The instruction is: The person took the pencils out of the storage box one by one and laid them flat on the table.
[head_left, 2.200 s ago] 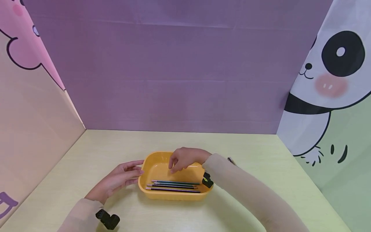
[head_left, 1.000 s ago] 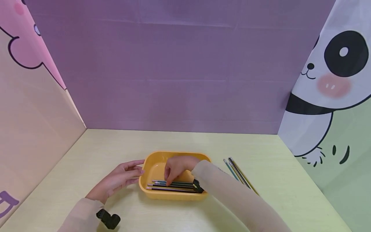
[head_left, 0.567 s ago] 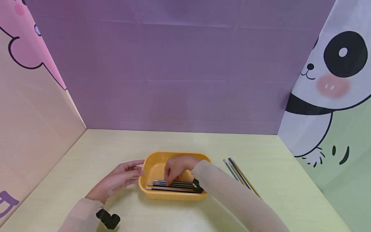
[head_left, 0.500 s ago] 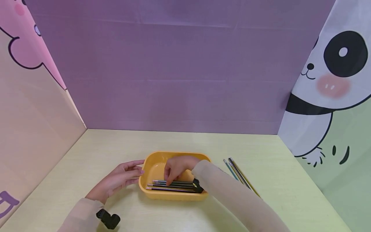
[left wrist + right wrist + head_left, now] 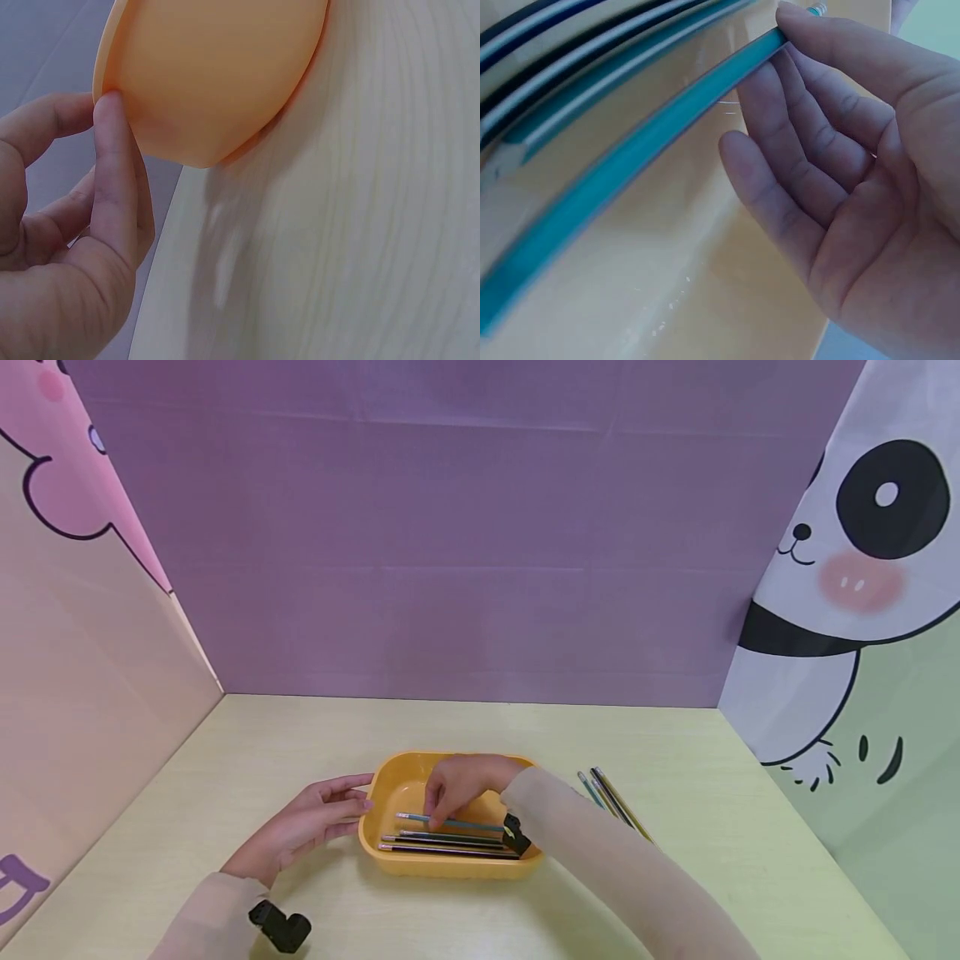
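Observation:
My right hand (image 5: 461, 785) pinches a teal pencil (image 5: 641, 161) between thumb and fingertips, over the yellow tray (image 5: 390, 793). One end of this pencil lies beyond my thumb in the right wrist view; in the head view its far end reaches my wrist camera. Several dark pencils (image 5: 450, 852) lie side by side along the tray's near side, one of them dark green (image 5: 615, 79). At the tray's left end my left hand (image 5: 311, 818) touches the rim with extended thumb and finger (image 5: 112, 165). My right sleeve hides part of the tray's right end.
Several more pencils (image 5: 618, 802) lie slanted on the pale wooden table (image 5: 300, 727) right of the tray, partly behind my right sleeve. A purple panel (image 5: 480, 568) stands at the back, with printed panels on both sides.
My right hand reached down to the pencils in the tray, then rose slightly with the teal pencil, which is now apart from the others. The left hand and tray stay put.

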`<state>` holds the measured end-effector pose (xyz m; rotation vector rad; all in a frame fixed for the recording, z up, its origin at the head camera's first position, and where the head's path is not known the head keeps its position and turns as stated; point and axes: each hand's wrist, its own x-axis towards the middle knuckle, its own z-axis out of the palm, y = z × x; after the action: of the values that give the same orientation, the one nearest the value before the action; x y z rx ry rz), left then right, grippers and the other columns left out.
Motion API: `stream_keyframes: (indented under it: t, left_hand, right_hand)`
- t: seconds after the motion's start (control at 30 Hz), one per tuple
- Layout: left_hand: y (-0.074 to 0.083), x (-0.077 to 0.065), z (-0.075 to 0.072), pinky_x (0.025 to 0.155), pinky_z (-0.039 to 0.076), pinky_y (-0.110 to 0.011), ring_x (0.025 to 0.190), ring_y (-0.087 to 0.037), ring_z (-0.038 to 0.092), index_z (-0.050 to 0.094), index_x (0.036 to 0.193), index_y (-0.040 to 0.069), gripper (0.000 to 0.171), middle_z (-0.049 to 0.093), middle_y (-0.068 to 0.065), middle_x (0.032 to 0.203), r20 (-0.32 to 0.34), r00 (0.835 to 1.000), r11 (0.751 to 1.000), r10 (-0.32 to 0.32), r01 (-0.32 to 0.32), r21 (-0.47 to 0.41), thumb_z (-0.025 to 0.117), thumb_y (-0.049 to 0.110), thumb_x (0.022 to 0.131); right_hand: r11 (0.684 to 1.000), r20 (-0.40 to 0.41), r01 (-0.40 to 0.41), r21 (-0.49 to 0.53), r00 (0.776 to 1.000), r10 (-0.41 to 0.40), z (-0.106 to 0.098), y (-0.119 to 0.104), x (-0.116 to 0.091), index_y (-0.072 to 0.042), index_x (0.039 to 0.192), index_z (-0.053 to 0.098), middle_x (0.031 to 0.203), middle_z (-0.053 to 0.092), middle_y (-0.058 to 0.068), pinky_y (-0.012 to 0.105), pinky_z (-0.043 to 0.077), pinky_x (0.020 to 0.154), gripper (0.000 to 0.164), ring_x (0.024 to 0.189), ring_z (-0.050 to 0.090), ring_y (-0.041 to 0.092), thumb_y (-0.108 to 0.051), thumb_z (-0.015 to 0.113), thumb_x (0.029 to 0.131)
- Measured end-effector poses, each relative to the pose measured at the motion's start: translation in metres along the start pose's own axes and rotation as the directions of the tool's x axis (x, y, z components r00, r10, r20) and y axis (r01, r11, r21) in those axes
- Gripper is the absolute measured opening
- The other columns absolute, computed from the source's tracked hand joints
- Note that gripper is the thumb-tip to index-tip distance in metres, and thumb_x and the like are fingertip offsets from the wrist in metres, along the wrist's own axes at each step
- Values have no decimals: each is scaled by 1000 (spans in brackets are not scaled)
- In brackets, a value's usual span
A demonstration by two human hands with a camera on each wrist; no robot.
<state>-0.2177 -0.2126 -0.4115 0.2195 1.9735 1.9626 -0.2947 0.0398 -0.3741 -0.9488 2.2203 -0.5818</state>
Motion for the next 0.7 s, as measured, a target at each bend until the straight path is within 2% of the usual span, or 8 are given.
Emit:
stream_keyframes:
  t: [0.17,0.5,0.7]
  left_hand:
    - [0,0,0,86,58,-30,97,-15,65,29,150,-14,68,58,-9,110,-7,1000,1000,-6,6,-1,66,9,97]
    - [0,1,0,86,57,-29,96,-14,65,28,150,-14,67,57,-8,108,-5,1000,1000,-1,1,2,65,8,97]
    - [0,1,1,86,58,-30,96,-14,65,29,150,-13,68,57,-9,109,-19,1000,1000,-12,12,8,66,8,97]
  right_hand:
    - [1000,-13,2,-31,1000,-2,-5,-3,-3,-11,91,75,75,69,-5,22,54,64,7,65,60,8,-16,77,89]
    - [999,-16,23,-23,1000,-24,-13,-8,-8,-10,94,75,80,71,3,28,57,70,6,73,64,22,-15,75,91]
    - [999,-15,26,-33,1000,-27,-17,-9,-11,-11,95,74,81,71,1,26,56,69,5,73,65,20,-15,75,91]
